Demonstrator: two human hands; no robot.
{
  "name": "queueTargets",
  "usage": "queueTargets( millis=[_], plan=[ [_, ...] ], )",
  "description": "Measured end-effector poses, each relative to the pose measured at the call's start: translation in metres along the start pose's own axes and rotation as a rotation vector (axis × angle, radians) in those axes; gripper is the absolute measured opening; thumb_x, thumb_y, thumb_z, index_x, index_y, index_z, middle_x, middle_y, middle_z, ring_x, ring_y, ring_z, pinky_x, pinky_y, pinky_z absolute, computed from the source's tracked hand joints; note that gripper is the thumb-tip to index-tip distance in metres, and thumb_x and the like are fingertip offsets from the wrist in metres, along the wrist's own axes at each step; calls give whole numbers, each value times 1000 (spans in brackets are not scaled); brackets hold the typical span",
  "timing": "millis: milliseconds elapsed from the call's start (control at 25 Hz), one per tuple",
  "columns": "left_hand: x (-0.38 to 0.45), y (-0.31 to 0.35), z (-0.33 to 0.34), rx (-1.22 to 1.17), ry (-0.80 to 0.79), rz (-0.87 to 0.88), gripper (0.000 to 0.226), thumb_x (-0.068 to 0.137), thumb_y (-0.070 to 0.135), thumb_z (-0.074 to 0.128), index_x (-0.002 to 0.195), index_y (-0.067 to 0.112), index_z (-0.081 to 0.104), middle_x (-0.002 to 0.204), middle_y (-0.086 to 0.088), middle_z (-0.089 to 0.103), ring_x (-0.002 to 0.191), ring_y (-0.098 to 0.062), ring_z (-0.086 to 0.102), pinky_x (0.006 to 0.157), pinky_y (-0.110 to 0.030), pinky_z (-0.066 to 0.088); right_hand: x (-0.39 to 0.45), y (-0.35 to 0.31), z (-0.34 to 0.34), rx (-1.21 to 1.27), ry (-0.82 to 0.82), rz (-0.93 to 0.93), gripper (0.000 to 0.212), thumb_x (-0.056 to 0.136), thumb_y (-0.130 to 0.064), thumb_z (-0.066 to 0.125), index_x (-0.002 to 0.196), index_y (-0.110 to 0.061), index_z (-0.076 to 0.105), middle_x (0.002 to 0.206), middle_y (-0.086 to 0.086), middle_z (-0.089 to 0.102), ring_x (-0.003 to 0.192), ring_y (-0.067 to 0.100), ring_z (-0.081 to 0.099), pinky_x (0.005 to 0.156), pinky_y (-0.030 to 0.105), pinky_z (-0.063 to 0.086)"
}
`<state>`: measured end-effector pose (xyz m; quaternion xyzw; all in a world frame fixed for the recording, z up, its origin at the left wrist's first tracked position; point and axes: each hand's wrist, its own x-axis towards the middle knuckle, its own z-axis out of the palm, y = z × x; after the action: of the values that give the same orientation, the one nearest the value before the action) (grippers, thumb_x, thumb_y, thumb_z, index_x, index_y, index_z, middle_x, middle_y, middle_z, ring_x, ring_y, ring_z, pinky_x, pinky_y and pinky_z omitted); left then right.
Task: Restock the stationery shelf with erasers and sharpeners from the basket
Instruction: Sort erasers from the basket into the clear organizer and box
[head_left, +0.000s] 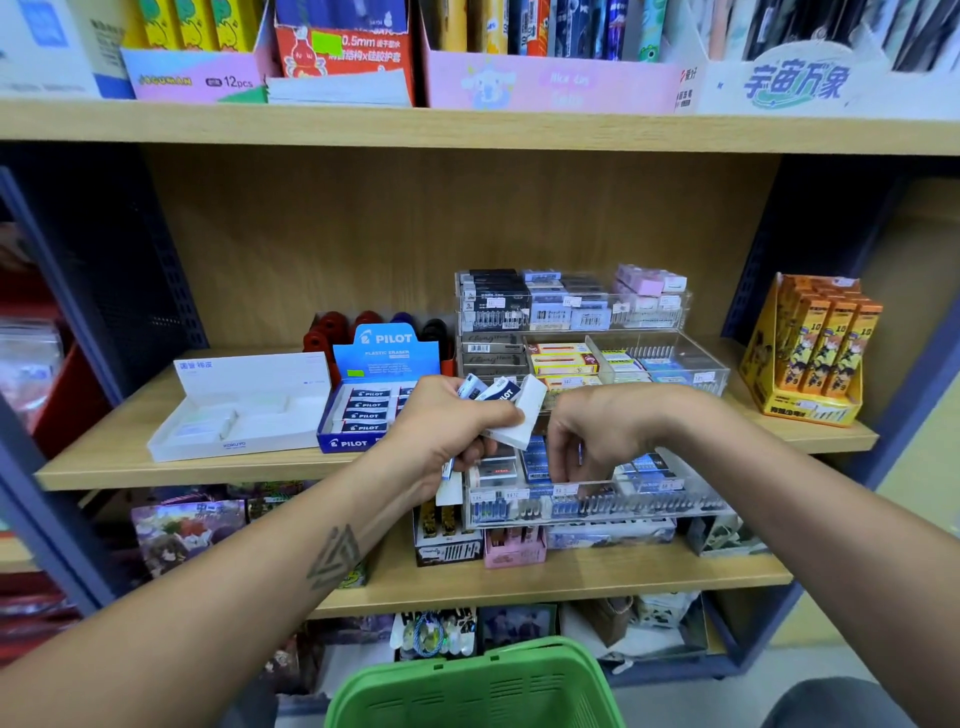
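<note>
Left hand (447, 426) clenched round bunch of erasers (511, 410), stock kept ready. Right hand (592, 436), at its 3 o'clock, fingers curled into clear tray (649, 501); grasp unclear. Basket (478, 686) at 6 o'clock, below.

Erasers, display boxes and basket at the stationery shelf.
A fanned bunch of erasers (501, 402), white blocks in blue-and-white PILOT sleeves, is held in front of the middle shelf (197, 470). The blue PILOT eraser box (363, 410) stands open on that shelf, sleeved erasers lying flat in rows inside. Right of it, a tiered clear acrylic organizer (597, 499) holds small boxed erasers in divided compartments. The green perforated plastic basket (475, 691) sits below, near the bottom edge.
</note>
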<state>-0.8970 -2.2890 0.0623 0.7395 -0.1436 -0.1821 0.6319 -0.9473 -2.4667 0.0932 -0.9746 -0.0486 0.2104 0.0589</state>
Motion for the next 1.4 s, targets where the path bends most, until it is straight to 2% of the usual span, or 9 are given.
queueTargets(
  millis=[200, 320, 440, 720, 960, 1120, 1200, 1280, 1400],
  plan=[
    [1, 0, 0, 2, 11, -1, 13, 77, 10, 79, 75, 8, 66, 51, -12, 58, 34, -14, 37, 40, -17, 25, 1, 3, 7, 31, 86, -74, 15, 79, -15, 82, 92, -21, 78, 79, -9, 73, 71, 5, 66, 62, 19, 49],
    [0, 0, 0, 5, 14, -2, 13, 77, 10, 79, 75, 8, 66, 51, -12, 57, 34, -14, 37, 40, -17, 25, -5, 4, 12, 190, 157, -130, 15, 83, -10, 77, 96, -18, 80, 78, -14, 72, 68, -5, 63, 70, 25, 57],
    [-1, 1, 0, 1, 17, -1, 12, 77, 10, 79, 78, 7, 67, 50, -11, 58, 34, -14, 38, 39, -17, 25, -7, 6, 14, 262, 140, -125, 17, 84, -7, 77, 98, -16, 79, 75, -16, 72, 68, -7, 64, 73, 26, 58],
    [-1, 0, 1, 2, 24, -1, 12, 77, 10, 79, 76, 7, 67, 51, -12, 58, 34, -13, 37, 40, -18, 24, -24, 23, 15, 744, 136, -131, 29, 77, 12, 75, 103, -2, 75, 96, 15, 76, 87, 17, 74, 77, 23, 57],
    [-1, 0, 2, 7, 39, 10, 13, 76, 9, 79, 73, 9, 66, 49, -11, 56, 33, -14, 37, 40, -16, 24, -14, 8, 18, 670, 194, -153, 23, 75, 6, 81, 93, -7, 77, 87, 12, 77, 78, 13, 72, 76, 24, 58],
    [-1, 0, 2, 0, 36, 6, 13, 76, 8, 78, 73, 9, 66, 49, -12, 56, 34, -14, 36, 40, -16, 23, -17, 10, 20, 672, 339, -83, 15, 83, 5, 72, 91, -7, 79, 81, 13, 76, 72, 17, 71, 75, 31, 61],
    [-1, 0, 2, -2, 38, 3, 14, 77, 8, 78, 73, 9, 65, 50, -12, 56, 34, -14, 36, 41, -18, 23, -21, 15, 18, 708, 293, -20, 15, 87, 5, 68, 93, -5, 78, 82, 16, 75, 72, 20, 72, 72, 29, 62],
    [0, 0, 3, -10, 38, -4, 13, 77, 8, 78, 74, 8, 65, 50, -13, 56, 33, -14, 35, 42, -18, 22, -24, 18, 16, 655, 238, 4, 13, 83, -2, 76, 94, -9, 79, 81, 13, 76, 72, 17, 72, 69, 28, 61],
    [-1, 0, 3, -10, 38, -7, 12, 77, 7, 78, 74, 8, 66, 51, -14, 56, 33, -14, 35, 42, -18, 22, -23, 21, 12, 476, 194, 8, 20, 72, -17, 88, 90, -23, 81, 76, 12, 72, 69, 19, 62, 68, 40, 52]
  ],
)
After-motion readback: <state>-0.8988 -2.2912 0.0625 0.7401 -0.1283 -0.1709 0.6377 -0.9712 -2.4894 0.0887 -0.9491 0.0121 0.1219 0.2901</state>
